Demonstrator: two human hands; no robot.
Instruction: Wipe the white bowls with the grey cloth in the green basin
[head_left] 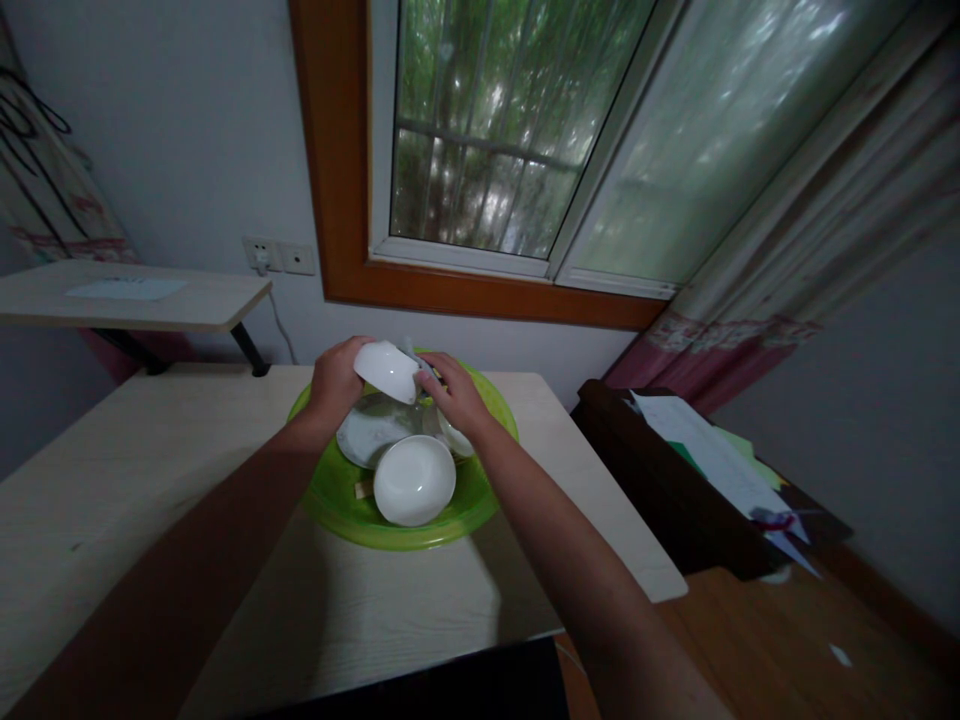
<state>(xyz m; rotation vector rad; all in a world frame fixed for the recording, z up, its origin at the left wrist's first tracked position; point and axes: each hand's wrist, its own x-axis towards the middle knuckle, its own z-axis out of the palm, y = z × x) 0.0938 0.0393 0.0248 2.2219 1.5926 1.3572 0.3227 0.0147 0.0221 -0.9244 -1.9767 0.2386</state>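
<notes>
Above a green basin, my left hand is closed on the edge of a tilted white bowl. At the bowl's other side, my right hand is closed on a thin pale grey piece that looks like a cloth and touches the rim. Inside the basin, a second white bowl sits nearest me with its hollow up. A patterned plate lies behind it, partly covered. Under my right hand shows another white dish, mostly hidden.
The basin stands on a pale wooden table against the wall. A raised shelf is at the left, near a wall socket. Behind is a window. Papers lie on dark furniture at the right.
</notes>
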